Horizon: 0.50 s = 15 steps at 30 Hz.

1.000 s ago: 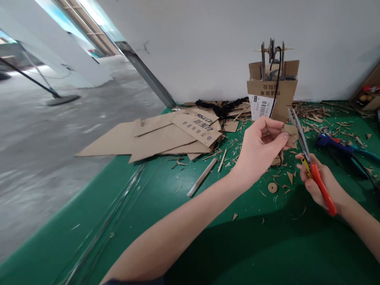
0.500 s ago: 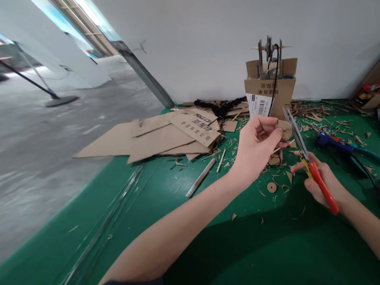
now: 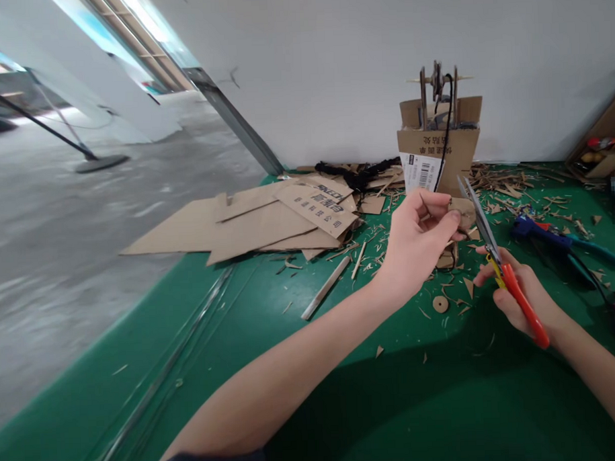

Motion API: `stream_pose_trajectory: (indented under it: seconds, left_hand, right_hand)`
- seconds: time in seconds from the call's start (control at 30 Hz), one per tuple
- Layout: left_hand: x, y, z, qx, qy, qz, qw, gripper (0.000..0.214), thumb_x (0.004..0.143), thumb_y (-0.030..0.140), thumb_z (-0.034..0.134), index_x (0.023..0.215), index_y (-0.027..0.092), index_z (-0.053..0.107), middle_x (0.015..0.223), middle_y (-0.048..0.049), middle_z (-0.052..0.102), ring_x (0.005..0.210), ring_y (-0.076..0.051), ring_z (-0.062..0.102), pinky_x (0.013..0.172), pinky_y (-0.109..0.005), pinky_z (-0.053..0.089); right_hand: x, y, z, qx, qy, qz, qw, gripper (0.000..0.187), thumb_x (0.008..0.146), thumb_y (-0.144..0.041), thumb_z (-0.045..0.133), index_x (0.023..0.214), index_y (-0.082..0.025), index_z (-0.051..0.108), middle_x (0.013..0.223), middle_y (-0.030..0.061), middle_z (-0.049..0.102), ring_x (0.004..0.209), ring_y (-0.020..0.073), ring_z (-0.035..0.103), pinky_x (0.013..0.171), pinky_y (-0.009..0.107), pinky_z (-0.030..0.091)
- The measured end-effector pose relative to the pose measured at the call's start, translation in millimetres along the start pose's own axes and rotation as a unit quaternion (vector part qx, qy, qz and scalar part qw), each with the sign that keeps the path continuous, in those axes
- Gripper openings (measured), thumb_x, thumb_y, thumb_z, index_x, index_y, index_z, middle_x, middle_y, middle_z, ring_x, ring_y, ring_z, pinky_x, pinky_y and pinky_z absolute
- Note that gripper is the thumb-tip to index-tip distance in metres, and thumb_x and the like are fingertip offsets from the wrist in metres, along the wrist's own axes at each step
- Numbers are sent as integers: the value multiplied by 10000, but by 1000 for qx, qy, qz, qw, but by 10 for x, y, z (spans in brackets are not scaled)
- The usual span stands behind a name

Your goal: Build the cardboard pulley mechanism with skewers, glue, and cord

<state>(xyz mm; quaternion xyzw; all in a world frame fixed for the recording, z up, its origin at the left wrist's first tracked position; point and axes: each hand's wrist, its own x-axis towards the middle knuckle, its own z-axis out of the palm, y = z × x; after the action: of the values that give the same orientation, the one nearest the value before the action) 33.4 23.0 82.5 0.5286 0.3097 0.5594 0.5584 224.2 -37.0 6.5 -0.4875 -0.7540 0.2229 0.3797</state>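
Observation:
Pinched between the thumb and fingers of my left hand [image 3: 418,230] is a small rounded piece of cardboard [image 3: 462,213]. My right hand [image 3: 524,297] grips a pair of scissors [image 3: 511,287] with orange-red and yellow handles. Their blades are slightly parted, point up and away, and lie right at the cardboard piece's right edge. Below the hands, a small cardboard disc [image 3: 440,304] with a centre hole rests on the green table. Behind my left hand stands a cardboard box [image 3: 460,148] with a wheel on a stick axle and a black cord hanging down its front.
Flat cardboard sheets [image 3: 267,222] are piled left of centre, with black cord [image 3: 356,178] behind them. A pale stick [image 3: 325,288] lies in front. Cardboard scraps litter the green table [image 3: 343,397]. A blue-and-teal tool [image 3: 554,239] lies at right. The wall [image 3: 322,75] bounds the back.
The cardboard piece has turned slightly in my left hand, and its centre mark no longer shows clearly. Both hands and the scissors keep nearly the same place.

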Motion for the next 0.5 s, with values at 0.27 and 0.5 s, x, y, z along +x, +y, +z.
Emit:
stream_pose_trajectory:
  seconds: [0.27,0.5]
  left_hand:
    - [-6,-17,7,26,27,15,999,138,804,151,676,892,189,576,765,25,603,676,-88,636,581,-187,559]
    - [-15,-14,6,30,24,24,999,128,815,173,675,905,192,587,782,18,614,684,-93,633,593,-197,574]
  right_hand:
    - [-7,15,13,16,-1,24,1000,361,877,-533,551,740,-203,606,1239,141,622,775,213,670,779,397,584]
    - [-2,-47,9,15,0,37,999,326,869,-511,559,775,-202,602,1062,139,678,788,248,685,764,416,583]
